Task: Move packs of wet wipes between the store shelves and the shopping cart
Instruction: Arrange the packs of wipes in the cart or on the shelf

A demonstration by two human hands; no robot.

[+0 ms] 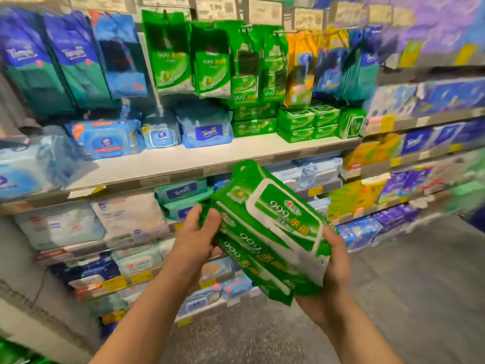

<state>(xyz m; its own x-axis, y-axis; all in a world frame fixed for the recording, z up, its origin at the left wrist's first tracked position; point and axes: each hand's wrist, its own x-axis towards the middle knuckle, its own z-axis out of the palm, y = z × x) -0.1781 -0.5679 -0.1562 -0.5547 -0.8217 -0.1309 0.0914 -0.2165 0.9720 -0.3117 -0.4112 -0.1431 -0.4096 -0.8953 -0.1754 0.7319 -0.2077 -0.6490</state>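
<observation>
Store aisle, grey speckled floor, shelving on the left and ahead, heavy motion blur at the frame edges.

Task item: green bundle of wet wipes, several flat packs stacked, white lid panel on the top face, "999" printed on face and side edges. It is held in mid-air in front of the shelves, tilted, far end higher than the near end, below the white shelf board and not touching it.

Left hand grips the bundle's left end, thumb on top, fingers curled under the crinkled edge. Right hand cups the near right corner from below, thumb up along the right side. Both forearms bare.

On the white shelf board, right part: stacked green packs of the same colour, some flat, some on edge. Left of them: blue Tempo packs and a blue lidded pack.

Above, hanging on pegs: green 999 pouches, a yellow-orange pouch to their right, dark blue and teal Tempo bags on the left. Price tags along the top rail, text blurred apart from "3.99".

Lower shelves: pale blue and white wipe packs, teal Tempo packs, yellow price labels on the shelf edges. Right-hand bay: blue, purple and yellow packs, too blurred to read.
</observation>
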